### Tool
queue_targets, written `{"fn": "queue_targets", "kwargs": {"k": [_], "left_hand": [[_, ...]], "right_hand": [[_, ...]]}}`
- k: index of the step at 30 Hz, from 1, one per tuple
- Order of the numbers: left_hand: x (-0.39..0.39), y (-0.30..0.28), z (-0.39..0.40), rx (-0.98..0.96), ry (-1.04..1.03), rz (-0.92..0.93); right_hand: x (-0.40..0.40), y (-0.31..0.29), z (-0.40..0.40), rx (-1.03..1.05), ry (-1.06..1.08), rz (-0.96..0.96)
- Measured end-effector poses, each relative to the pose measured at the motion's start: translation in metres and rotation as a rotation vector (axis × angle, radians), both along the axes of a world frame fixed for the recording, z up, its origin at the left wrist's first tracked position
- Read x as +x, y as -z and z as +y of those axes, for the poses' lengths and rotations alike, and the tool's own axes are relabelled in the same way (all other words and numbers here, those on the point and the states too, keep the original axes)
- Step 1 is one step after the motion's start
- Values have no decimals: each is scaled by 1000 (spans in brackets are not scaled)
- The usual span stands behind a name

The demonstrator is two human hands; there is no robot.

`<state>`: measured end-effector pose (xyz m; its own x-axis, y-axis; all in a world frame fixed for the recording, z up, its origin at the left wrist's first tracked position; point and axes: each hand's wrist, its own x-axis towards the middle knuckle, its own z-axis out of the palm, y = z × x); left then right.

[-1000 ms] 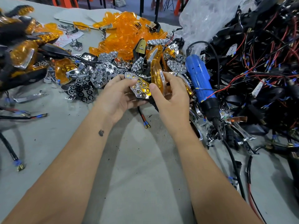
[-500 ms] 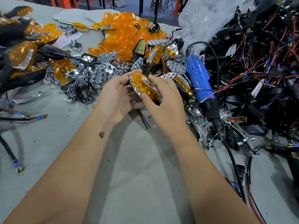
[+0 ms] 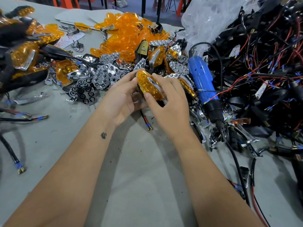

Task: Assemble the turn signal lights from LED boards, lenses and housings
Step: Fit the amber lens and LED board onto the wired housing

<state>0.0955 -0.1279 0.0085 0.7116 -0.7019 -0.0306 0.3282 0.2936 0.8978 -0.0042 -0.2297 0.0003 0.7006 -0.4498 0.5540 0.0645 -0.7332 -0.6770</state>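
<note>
Between both hands sits a turn signal light (image 3: pixel 149 85) with an amber lens and a chrome strip over its front. My left hand (image 3: pixel 123 99) cups it from the left and below, fingers curled round its edge. My right hand (image 3: pixel 168 102) grips it from the right, thumb pressed on the lens. A black and red lead (image 3: pixel 145 119) hangs from under the light onto the table. Behind lie loose amber lenses (image 3: pixel 131 28) in a heap and several chrome reflector boards (image 3: pixel 101 77).
A blue electric screwdriver (image 3: pixel 203 81) lies right of my hands, its cord running toward me. A big tangle of black housings and red wires (image 3: pixel 262 63) fills the right side. Finished lights (image 3: pixel 23 54) are stacked at far left. The grey table (image 3: pixel 139 177) stretches in front.
The amber lens, held apart from the chrome board a second ago, now sits over it. My right thumb has come down onto the lens.
</note>
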Motion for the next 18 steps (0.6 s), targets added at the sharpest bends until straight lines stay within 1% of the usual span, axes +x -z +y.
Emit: {"fn": "queue_targets", "kwargs": {"k": [2, 5, 10, 13, 18], "left_hand": [[1, 0, 2, -4, 6, 8], [2, 0, 4, -61, 54, 40], [1, 1, 5, -84, 51, -9], [0, 1, 6, -67, 33, -38], [0, 0, 6, -12, -6, -76]], "right_hand": [[0, 1, 0, 11, -13, 22], [1, 2, -3, 28, -20, 45], [2, 1, -6, 122, -30, 32], [0, 0, -7, 210, -78, 1], [-2, -1, -6, 271, -133, -10]]}}
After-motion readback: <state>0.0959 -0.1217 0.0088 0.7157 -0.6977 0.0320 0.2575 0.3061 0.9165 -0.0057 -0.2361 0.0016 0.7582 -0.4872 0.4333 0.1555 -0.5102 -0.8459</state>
